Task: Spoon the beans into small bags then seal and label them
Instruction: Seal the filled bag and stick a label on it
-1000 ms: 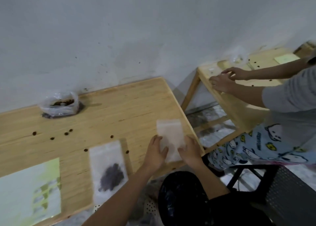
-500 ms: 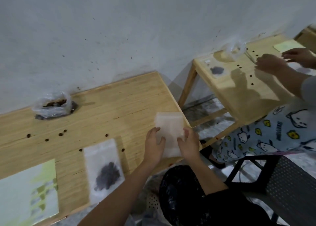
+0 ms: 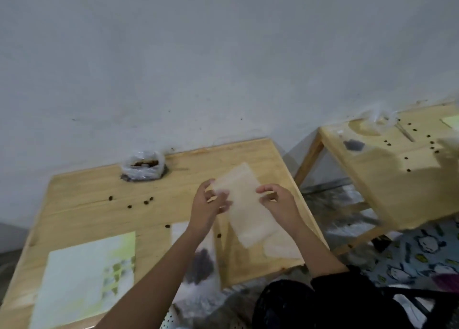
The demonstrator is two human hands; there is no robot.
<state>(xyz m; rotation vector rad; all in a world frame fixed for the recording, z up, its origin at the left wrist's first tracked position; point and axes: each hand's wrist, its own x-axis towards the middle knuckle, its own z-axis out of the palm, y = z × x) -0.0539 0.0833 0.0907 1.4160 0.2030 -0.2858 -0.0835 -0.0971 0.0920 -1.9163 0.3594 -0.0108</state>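
Note:
An empty small clear bag is held tilted above the wooden table. My left hand pinches its left edge and my right hand pinches its right edge. Partly under my left forearm lies a filled small bag with dark beans inside, near the table's front edge. A crumpled plastic bag of beans sits at the back by the wall. Several loose beans are scattered on the tabletop. A pale green label sheet lies at the front left.
More flat clear bags lie at the table's front right corner. A second wooden table stands to the right, with loose beans and a filled bag. A person in patterned trousers sits there. A dark chair is at the lower right.
Both hands have lifted the empty bag up and away from the table's front edge and tilted it. The camera has swung right and down; the other person's hands have left the view.

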